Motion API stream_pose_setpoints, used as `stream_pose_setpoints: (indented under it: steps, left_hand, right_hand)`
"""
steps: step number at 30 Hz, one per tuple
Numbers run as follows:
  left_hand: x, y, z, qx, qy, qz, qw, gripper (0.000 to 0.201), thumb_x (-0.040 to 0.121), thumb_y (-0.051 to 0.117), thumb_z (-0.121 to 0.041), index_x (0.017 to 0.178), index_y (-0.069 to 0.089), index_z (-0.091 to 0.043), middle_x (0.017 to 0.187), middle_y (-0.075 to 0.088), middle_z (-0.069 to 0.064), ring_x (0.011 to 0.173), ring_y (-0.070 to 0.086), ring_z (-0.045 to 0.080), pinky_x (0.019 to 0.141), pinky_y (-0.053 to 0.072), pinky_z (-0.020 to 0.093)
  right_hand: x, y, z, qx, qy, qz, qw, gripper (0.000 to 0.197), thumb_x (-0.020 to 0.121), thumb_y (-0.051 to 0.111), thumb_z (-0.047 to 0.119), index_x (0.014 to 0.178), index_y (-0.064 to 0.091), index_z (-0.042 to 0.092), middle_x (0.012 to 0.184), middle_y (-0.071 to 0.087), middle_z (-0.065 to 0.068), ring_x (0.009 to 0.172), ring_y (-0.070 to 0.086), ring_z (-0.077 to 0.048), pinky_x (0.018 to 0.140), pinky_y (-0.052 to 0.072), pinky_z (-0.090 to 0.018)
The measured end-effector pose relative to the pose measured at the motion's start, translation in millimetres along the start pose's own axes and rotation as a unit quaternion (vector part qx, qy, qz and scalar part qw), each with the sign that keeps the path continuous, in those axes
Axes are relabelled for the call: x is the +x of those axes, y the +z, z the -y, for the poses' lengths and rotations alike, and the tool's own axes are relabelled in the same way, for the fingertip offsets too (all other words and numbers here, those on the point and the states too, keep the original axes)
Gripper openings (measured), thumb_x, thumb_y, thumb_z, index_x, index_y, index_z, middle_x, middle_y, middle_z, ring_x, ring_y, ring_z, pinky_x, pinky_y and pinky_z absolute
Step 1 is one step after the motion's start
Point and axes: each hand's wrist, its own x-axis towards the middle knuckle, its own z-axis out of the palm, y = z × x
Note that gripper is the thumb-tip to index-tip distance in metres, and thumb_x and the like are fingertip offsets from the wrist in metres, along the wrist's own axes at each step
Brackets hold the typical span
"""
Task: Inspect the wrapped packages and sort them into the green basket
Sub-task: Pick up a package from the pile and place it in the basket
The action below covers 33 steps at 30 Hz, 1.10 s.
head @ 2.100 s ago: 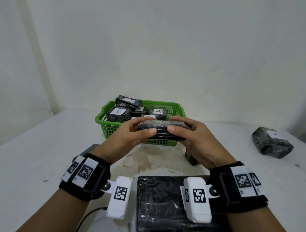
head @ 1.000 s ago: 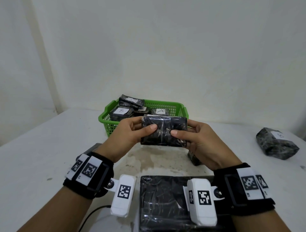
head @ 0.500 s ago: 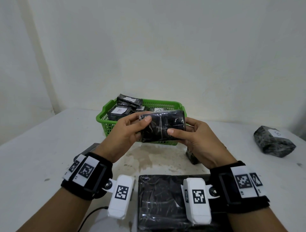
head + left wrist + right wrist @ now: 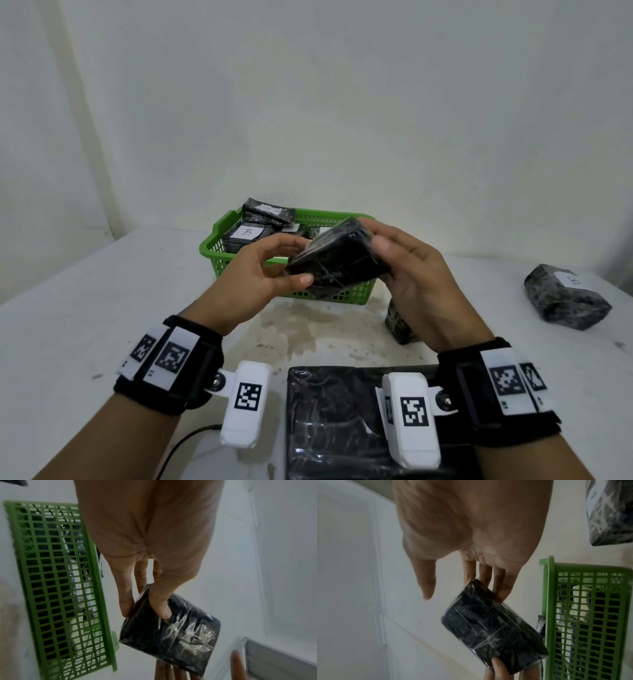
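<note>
A small black package wrapped in clear film [image 4: 337, 262] [image 4: 173, 641] [image 4: 489, 627] hangs tilted in the air in front of the green basket [image 4: 219, 262] [image 4: 56, 585] [image 4: 590, 615]. My left hand [image 4: 270, 270] pinches its lower left corner between thumb and fingers. My right hand [image 4: 404, 260] grips its right end, fingers behind, thumb near the top edge. Several wrapped packages lie in the basket, one with a white label marked B [image 4: 247, 232].
A large flat black wrapped package [image 4: 335, 425] lies near the front edge of the white table [image 4: 85, 308]. A small dark package [image 4: 399, 325] sits just right of the basket. A grey wrapped bundle with a label [image 4: 565, 298] rests at far right. A cable [image 4: 191, 442] runs at bottom left.
Both hands have turned the package from flat, to its broad face toward me, and now tilted with its right end raised. It stays in front of the basket.
</note>
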Motion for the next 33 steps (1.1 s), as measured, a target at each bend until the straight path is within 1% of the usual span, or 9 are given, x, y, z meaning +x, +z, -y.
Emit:
stream_pose_setpoints:
  steps: [6,11,14,16,20,23,26,30,33]
  left_hand:
    - [1,7,0,-0.065,-0.009,-0.006,0.998,0.055,0.077,0.077,0.014,0.125,0.058,-0.002,0.129,0.068,0.016,0.113,0.073,0.024,0.094,0.059,0.032]
    - [2,11,3,-0.067,0.007,-0.014,0.998,0.057,0.072,0.079,0.019,0.122,0.057,0.000,0.126,0.069,0.016,0.112,0.072,0.028,0.092,0.060,0.035]
    - [1,11,3,-0.046,0.019,0.005,0.999,0.054,0.071,0.079,0.020,0.116,0.061,-0.005,0.123,0.070,0.015,0.110,0.073,0.026,0.090,0.059,0.029]
    - [0,9,3,-0.053,0.010,0.050,0.997,0.067,0.073,0.085,0.008,0.131,0.058,-0.012,0.131,0.068,0.006,0.119,0.069,0.021,0.096,0.056,0.029]
    - [-1,12,3,-0.089,-0.033,0.103,0.990,0.113,0.055,0.096,-0.053,0.149,0.046,-0.017,0.145,0.061,0.004,0.133,0.060,0.021,0.109,0.048,0.038]
    - [-2,21,-1,-0.078,-0.028,0.067,0.994,0.091,0.057,0.093,-0.044,0.137,0.057,-0.017,0.130,0.072,0.002,0.123,0.067,0.020,0.098,0.056,0.031]
    - [-2,19,-1,-0.076,-0.016,0.061,0.995,0.073,0.068,0.081,-0.041,0.133,0.063,-0.012,0.131,0.070,0.010,0.125,0.065,0.028,0.111,0.048,0.050]
    - [-4,21,-5,-0.102,-0.042,0.069,0.991,0.105,0.060,0.092,-0.053,0.145,0.051,-0.007,0.137,0.067,0.010,0.130,0.062,0.026,0.116,0.042,0.050]
    - [-3,21,-6,-0.083,-0.025,0.047,0.995,0.081,0.064,0.086,-0.040,0.135,0.060,-0.010,0.129,0.072,0.009,0.124,0.066,0.026,0.115,0.044,0.051]
  right_hand:
    - [-3,4,0,0.018,0.111,0.032,0.993,0.047,0.093,0.069,0.038,0.131,0.068,0.011,0.134,0.070,-0.017,0.127,0.066,-0.033,0.117,0.046,-0.046]
    - [-1,1,-5,0.036,0.177,0.067,0.981,0.085,0.052,0.096,0.055,0.124,0.073,0.017,0.133,0.070,-0.016,0.127,0.065,-0.031,0.115,0.047,-0.046]
    - [0,2,-9,0.032,0.163,0.073,0.983,0.073,0.063,0.087,0.052,0.125,0.075,0.015,0.136,0.069,-0.015,0.135,0.058,-0.034,0.119,0.043,-0.046]
    - [0,4,-10,0.016,0.129,0.063,0.989,0.074,0.069,0.082,0.048,0.129,0.072,0.006,0.134,0.070,-0.019,0.133,0.060,-0.036,0.113,0.050,-0.039]
    - [2,3,-10,-0.012,0.087,0.042,0.995,0.070,0.070,0.081,0.044,0.125,0.072,0.001,0.124,0.074,-0.019,0.110,0.071,-0.023,0.094,0.057,-0.026]
    - [0,5,-10,-0.024,0.100,0.058,0.993,0.064,0.075,0.083,0.036,0.127,0.069,0.000,0.125,0.075,-0.015,0.108,0.072,-0.017,0.091,0.058,-0.022]
    - [-1,7,-8,-0.021,0.121,0.079,0.989,0.051,0.080,0.086,0.025,0.124,0.071,0.006,0.121,0.078,-0.006,0.111,0.073,-0.013,0.088,0.057,-0.018]
    - [4,3,-14,-0.054,0.101,0.038,0.993,0.094,0.054,0.097,0.043,0.134,0.065,0.007,0.126,0.076,-0.008,0.123,0.069,-0.023,0.110,0.052,-0.038]
    - [4,5,-16,-0.048,0.095,0.035,0.994,0.120,0.040,0.102,0.052,0.142,0.057,0.008,0.129,0.074,-0.007,0.125,0.068,-0.022,0.112,0.048,-0.040]
